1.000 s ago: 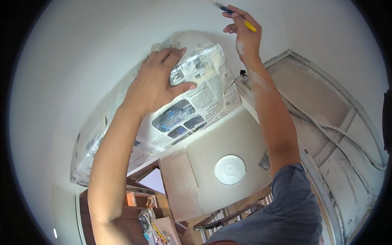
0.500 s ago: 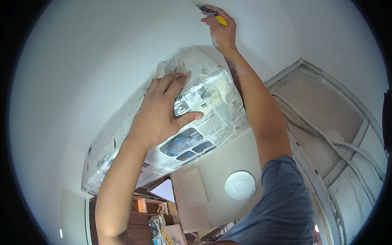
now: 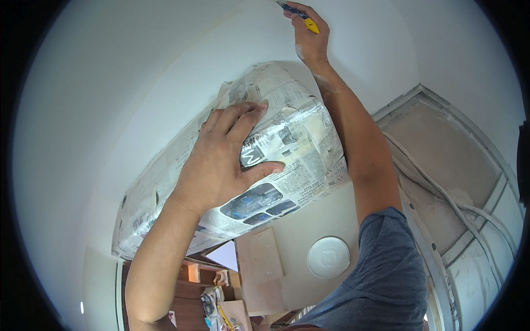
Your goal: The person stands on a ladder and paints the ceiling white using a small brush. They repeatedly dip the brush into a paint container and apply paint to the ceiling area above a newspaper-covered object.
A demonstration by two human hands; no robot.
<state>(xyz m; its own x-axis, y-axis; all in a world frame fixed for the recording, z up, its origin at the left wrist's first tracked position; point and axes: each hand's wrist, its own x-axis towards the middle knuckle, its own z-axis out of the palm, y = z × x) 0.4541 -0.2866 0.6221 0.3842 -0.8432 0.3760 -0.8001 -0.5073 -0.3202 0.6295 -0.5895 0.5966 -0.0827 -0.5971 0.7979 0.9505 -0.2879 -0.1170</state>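
Note:
My left hand lies with spread fingers on a long boxy unit wrapped in newspaper, which is fixed against the white wall. The thumb rests on its front face and the other fingers on its top. Beyond the unit's far right end, my right hand is raised close to the white wall. It is closed round a slim hand tool with a dark and yellow handle. The tool's pale tip points up and left at the picture's top edge; its exact kind is hard to tell.
Below stands a white round tub or lid on a pale surface. Right of my arm are grey cables across a metal-framed recess. Brown shelves with assorted items are at the lower left.
My right hand has shifted slightly right and up with the tool along the wall. My left hand stays on the newspaper; the whole view has shifted a little.

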